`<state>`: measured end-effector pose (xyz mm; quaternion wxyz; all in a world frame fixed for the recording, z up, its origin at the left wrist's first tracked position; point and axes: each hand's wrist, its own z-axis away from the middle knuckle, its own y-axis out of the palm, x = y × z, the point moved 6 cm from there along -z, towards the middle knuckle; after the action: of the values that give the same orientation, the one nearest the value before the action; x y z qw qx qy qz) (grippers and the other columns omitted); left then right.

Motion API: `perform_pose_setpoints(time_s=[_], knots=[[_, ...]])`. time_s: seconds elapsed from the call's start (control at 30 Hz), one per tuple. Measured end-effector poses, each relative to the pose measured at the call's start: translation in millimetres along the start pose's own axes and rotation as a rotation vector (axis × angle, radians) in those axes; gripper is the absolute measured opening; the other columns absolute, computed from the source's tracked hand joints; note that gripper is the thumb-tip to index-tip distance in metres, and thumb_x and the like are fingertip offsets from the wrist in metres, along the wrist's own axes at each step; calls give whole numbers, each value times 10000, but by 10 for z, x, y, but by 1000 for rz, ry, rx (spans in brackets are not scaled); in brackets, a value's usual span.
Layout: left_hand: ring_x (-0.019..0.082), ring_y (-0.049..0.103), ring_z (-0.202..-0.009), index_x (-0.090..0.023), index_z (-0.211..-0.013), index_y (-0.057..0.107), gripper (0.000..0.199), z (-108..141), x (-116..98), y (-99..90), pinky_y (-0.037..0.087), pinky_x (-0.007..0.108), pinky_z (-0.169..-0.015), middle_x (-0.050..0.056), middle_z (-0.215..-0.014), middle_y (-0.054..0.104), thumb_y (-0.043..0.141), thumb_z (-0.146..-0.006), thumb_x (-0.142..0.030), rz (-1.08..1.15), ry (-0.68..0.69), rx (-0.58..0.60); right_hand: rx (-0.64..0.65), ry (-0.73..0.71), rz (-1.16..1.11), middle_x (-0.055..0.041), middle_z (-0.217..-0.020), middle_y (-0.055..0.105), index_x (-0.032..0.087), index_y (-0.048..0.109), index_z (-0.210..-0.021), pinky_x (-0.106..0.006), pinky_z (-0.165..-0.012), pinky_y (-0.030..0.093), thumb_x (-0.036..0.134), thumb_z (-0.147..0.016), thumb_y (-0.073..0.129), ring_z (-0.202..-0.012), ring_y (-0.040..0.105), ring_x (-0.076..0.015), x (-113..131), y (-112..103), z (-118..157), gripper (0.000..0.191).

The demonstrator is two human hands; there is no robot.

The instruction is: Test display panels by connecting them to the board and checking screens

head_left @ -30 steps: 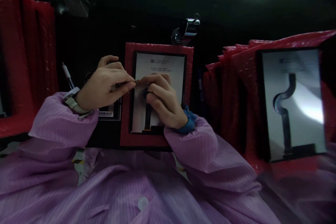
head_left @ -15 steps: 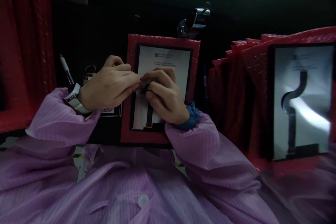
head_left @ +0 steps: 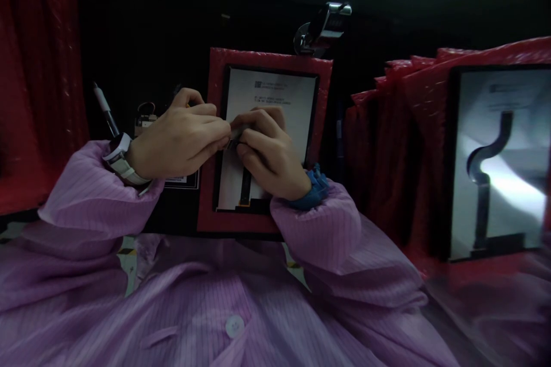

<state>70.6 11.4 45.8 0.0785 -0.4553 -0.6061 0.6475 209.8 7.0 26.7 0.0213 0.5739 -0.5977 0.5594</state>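
A display panel (head_left: 297, 120) with a pale back and black edges lies on a red bubble-wrap sheet (head_left: 325, 97). Its dark flex cable (head_left: 245, 186) rises from the lower edge to my fingers. My left hand (head_left: 183, 140), with a watch on the wrist, pinches a small connector piece (head_left: 231, 142) at the panel's left side. From the right, my right hand (head_left: 273, 155) closes its fingertips on the cable's upper end, touching the same small spot. The fingers hide most of the connector.
Stacked red bubble-wrap bags (head_left: 387, 143) stand at right, with another panel (head_left: 477, 109) on them. More red wrap (head_left: 38, 86) is at far left. A pen (head_left: 105, 109), a small circuit board (head_left: 145, 120) and a metal counter-like device (head_left: 325, 26) lie around the panel.
The view has shifted slightly. My fingertips have closed a little more around the connector, so less of it shows. Both hands stay in nearly the same place.
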Motion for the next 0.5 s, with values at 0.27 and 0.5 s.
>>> perform_pose_setpoints(time_s=[0.27, 0.5], knots=[[205, 619, -733, -224, -741, 582, 334, -2, 33, 32, 422, 507, -971, 5, -663, 610, 392, -989, -341, 82, -54, -22, 24, 17, 8, -89, -1119, 620, 207, 543, -816, -520, -1010, 417, 236, -998, 430, -1093, 483, -261, -19, 20, 4, 216], [221, 621, -759, -230, -720, 589, 319, 1, 53, 30, 390, 540, -1011, 5, -656, 592, 439, -967, -367, 132, -98, -42, 46, -10, 8, -89, -1136, 624, 204, 536, -853, -497, -991, 418, 248, -1029, 419, -1091, 476, -255, -13, 26, 11, 216]])
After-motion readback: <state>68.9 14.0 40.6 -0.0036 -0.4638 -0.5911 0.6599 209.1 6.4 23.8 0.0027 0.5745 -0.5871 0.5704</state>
